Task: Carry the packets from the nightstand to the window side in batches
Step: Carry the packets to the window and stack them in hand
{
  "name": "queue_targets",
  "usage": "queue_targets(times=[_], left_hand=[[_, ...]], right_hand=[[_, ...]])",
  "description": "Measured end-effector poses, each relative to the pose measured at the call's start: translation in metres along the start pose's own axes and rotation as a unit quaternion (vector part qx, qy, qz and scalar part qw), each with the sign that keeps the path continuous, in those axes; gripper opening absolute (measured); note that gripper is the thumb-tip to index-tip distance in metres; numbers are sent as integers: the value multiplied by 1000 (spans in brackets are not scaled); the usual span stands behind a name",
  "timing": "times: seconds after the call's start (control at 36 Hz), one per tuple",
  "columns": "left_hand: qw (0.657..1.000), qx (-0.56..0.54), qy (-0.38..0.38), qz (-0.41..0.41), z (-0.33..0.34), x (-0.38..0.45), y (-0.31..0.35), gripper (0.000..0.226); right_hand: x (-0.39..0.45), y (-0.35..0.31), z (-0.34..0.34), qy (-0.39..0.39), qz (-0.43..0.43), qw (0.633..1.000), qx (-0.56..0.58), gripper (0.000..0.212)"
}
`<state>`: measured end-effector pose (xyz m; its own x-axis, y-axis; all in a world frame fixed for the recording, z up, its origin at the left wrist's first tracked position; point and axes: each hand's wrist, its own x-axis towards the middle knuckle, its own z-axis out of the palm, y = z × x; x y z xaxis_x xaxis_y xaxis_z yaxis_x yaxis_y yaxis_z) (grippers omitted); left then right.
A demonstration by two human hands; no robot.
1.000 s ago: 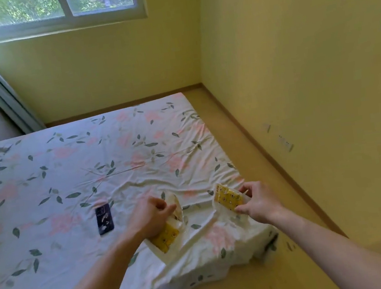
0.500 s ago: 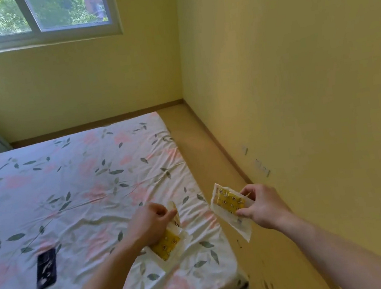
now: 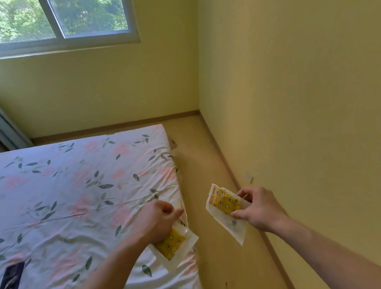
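Observation:
My left hand (image 3: pixel 157 220) is closed around a clear packet with yellow patterned contents (image 3: pixel 173 243), held over the right edge of the bed. My right hand (image 3: pixel 257 208) pinches a second, similar packet (image 3: pixel 225 208) between thumb and fingers, above the floor strip beside the bed. Both packets hang in the air, a short gap apart. The window (image 3: pixel 52 19) is on the far wall ahead. The nightstand is out of view.
A mattress with a floral sheet (image 3: pixel 70 196) fills the left side, with a dark phone (image 3: pixel 8 284) lying on it. A narrow strip of tan floor (image 3: pixel 202 167) runs between the bed and the yellow right wall (image 3: pixel 312 104) toward the window wall.
The view has advanced along the bed toward the window wall and tilted up. Both hands keep their packets, now past the bed's corner, the right one over the floor strip.

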<state>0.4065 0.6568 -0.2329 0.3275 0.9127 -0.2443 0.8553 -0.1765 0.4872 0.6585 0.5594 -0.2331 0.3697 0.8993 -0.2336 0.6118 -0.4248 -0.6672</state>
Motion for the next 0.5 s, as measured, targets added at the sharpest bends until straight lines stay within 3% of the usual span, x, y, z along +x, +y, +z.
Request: queue_targets(times=[0.28, 0.5], left_hand=[[995, -61, 38, -68, 22, 54, 80, 37], [976, -126, 111, -142, 8, 98, 57, 47]], right_hand=[[104, 34, -80, -57, -58, 997, 4, 28], [202, -9, -69, -147, -136, 980, -12, 28]])
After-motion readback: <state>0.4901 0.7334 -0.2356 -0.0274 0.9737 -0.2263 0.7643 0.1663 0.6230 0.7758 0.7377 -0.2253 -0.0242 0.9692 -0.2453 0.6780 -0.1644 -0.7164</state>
